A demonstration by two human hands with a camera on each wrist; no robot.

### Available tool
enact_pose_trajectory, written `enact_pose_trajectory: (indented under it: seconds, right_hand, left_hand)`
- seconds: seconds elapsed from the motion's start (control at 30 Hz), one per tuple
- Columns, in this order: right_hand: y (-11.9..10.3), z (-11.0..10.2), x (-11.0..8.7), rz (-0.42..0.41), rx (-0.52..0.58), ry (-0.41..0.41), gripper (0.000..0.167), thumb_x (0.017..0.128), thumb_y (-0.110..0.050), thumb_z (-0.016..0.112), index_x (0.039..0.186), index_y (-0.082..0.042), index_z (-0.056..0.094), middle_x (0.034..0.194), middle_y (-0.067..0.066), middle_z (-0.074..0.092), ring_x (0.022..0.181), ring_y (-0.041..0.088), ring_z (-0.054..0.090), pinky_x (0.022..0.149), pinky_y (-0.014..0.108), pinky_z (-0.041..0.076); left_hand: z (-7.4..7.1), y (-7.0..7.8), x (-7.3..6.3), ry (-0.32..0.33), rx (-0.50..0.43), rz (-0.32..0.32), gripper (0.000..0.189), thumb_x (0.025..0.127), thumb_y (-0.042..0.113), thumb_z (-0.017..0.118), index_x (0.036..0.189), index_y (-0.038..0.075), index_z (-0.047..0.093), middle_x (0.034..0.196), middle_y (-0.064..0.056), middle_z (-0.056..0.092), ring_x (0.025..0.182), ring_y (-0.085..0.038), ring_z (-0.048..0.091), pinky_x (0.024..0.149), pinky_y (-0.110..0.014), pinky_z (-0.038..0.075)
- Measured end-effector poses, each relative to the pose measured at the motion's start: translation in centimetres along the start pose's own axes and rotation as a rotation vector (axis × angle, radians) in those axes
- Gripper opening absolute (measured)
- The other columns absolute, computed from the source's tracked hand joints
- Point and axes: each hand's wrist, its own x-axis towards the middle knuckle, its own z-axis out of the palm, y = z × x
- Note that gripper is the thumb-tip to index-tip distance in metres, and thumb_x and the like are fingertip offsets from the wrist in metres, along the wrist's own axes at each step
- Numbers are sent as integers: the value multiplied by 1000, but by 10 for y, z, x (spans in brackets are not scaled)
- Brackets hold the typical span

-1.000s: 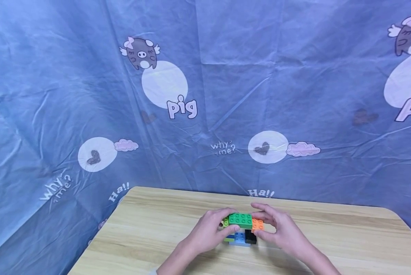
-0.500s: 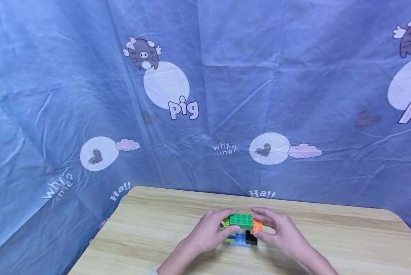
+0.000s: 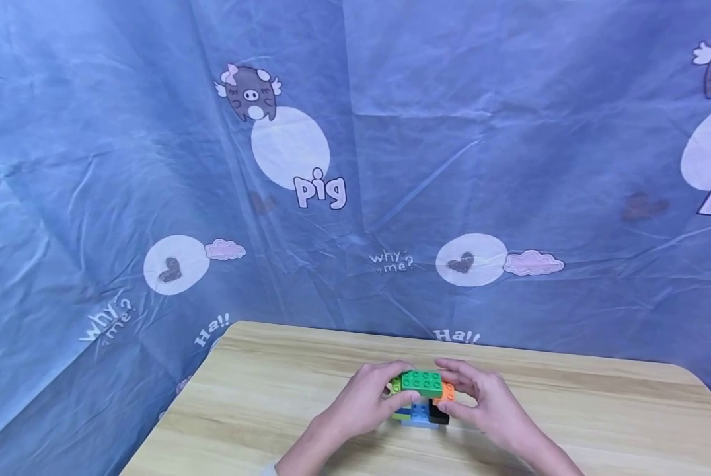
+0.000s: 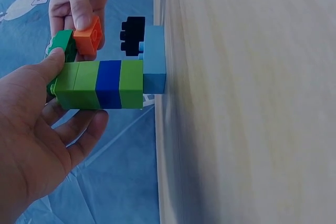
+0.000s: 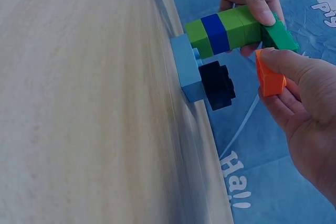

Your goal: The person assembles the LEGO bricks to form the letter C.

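A small brick build stands on the wooden table (image 3: 272, 403). Its light blue base (image 4: 154, 59) carries a column of green and blue bricks (image 4: 100, 84) and a black brick (image 4: 133, 35) beside the column. A dark green brick (image 3: 422, 382) lies across the top. My left hand (image 3: 385, 387) grips the column's upper end, thumb on the lime top brick (image 4: 67, 84). My right hand (image 3: 459, 388) pinches an orange brick (image 5: 269, 80) at the dark green brick's (image 5: 278, 34) end, held above the black brick (image 5: 216, 85) with a gap between them.
A blue printed cloth (image 3: 355, 165) with pigs and words hangs behind and to the left of the table. The table's far edge (image 3: 450, 347) runs just behind the build. Bare wood (image 3: 599, 410) lies on both sides of the hands.
Both hands keep their hold and the bricks stay where they were. Only the head view has drifted slightly.
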Motion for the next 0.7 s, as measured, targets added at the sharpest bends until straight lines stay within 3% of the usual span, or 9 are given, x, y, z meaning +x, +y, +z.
enact_pose_trajectory:
  seconds: [0.33, 0.7]
  right_hand:
    - [2, 4, 1, -10, -12, 15, 63, 90, -14, 85, 144, 2, 58, 128, 21, 72, 118, 3, 66, 91, 26, 59]
    - [-3, 3, 0, 18, -41, 33, 78, 87, -16, 88, 152, 2, 50, 125, 13, 75, 117, 7, 68, 91, 21, 57]
  left_hand:
    - [-2, 3, -1, -15, -27, -30, 38, 102, 45, 66, 132, 22, 70, 105, 15, 72, 86, 8, 62, 73, -13, 53]
    - [-1, 4, 1, -3, 16, 0, 39, 102, 42, 68, 135, 20, 69, 109, 11, 75, 86, 8, 62, 73, -11, 52]
